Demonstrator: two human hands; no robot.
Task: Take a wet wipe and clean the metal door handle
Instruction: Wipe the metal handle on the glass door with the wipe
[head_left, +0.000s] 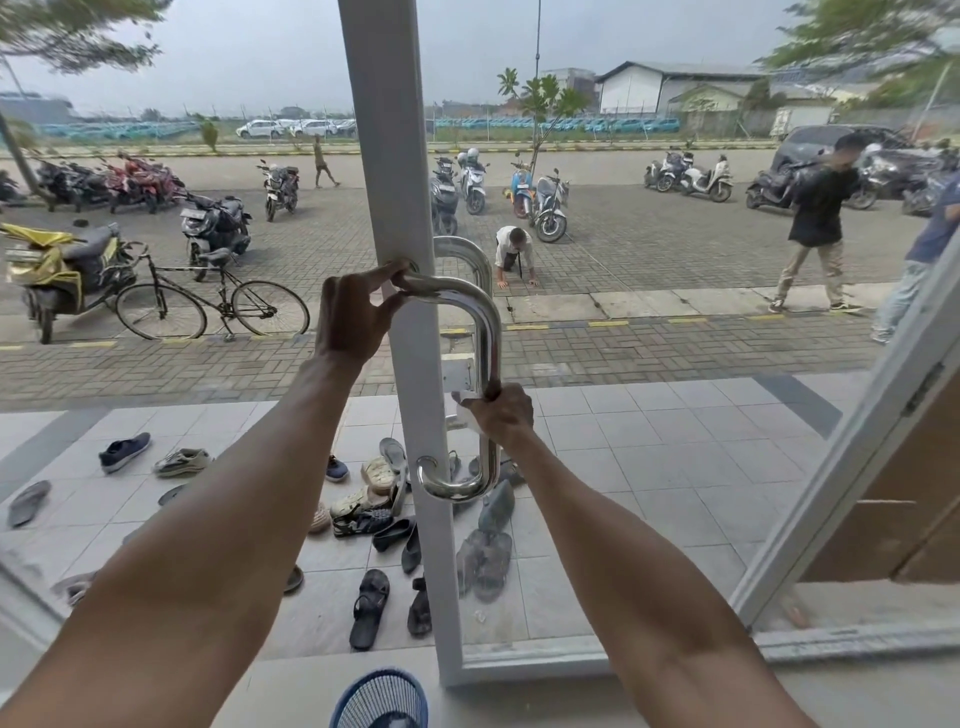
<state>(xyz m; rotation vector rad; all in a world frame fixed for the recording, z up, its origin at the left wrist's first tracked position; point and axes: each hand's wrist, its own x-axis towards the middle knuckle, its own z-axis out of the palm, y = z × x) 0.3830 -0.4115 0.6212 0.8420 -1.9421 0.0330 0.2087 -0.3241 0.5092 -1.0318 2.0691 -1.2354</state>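
On the left, my left hand (356, 312) pinches the top bend of the metal door handle (485, 332), thumb and fingers closed on the bar just where it meets the white door frame (410, 364). I judge this hand is there to steady the door, so I keep it firm and out of the wiping path.

The handle itself is a polished D-shaped loop standing upright on the frame, its lower bend curling back in below.

Further right and lower, my right hand (501, 415) is wrapped around the vertical run of the bar with the wet wipe (465, 410) bunched under the fingers; only a white corner shows. To do this stroke well, I would keep the wipe folded fully around the tube and slide along its length, twisting slightly so the far side, hidden from me, gets covered. The lower bend looks untouched by either hand.
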